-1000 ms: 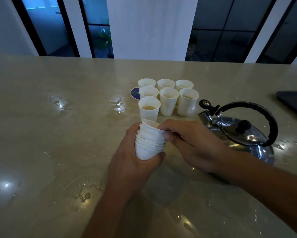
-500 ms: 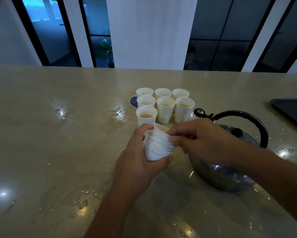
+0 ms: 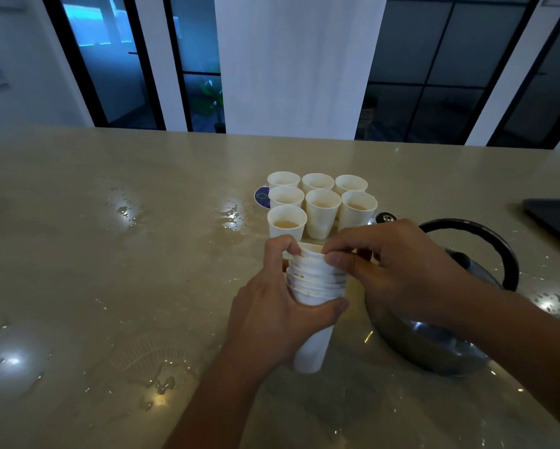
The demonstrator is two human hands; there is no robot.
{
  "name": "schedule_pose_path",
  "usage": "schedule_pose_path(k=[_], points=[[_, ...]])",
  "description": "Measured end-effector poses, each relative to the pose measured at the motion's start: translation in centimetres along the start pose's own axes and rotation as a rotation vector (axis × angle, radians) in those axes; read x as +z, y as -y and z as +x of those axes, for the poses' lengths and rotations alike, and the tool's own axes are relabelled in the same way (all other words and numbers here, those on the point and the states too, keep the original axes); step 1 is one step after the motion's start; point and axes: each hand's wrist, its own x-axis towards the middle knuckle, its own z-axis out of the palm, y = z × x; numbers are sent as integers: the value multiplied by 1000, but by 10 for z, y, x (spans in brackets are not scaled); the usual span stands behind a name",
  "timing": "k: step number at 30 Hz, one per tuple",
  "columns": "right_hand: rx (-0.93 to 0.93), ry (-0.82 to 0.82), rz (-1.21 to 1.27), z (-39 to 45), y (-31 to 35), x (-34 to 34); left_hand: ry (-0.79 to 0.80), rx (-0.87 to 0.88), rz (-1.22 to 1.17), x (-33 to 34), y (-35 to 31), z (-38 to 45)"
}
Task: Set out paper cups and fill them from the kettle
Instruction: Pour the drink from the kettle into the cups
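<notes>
Two hands were closed on one stack [image 3: 315, 280] of nested cups. Its top rim was pinched by the right fingers [image 3: 336, 259], while the body was gripped by the left hand [image 3: 272, 306], thumb at the rim. The stack's long axis stood nearly upright above the surface [image 3: 110, 254], so the top cup would probably come off upward. Seven cups [image 3: 322, 212] stood just beyond; the kettle [image 3: 440, 335] sat under the right hand [image 3: 398, 264].

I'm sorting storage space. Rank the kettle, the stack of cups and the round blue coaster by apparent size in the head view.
1. kettle, largest by far.
2. stack of cups, gripped by the left hand.
3. blue coaster, smallest, though it lies farther away and is mostly hidden behind the filled cups, so unsure.
</notes>
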Motion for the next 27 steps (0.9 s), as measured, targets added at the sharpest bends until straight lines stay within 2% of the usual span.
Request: schedule_pose_path(k=[9, 16, 21, 27], points=[[-21, -92, -88, -1, -3, 4, 0, 15, -47, -3, 2, 2], [-104, -164, -110, 1, -1, 8, -22, 3, -130, -8, 2, 2], [-54, -75, 11, 3, 2, 4, -32, -17, -208, -5, 1, 0], [29, 5, -26, 10, 7, -1, -14, -11, -108, 4, -4, 5]])
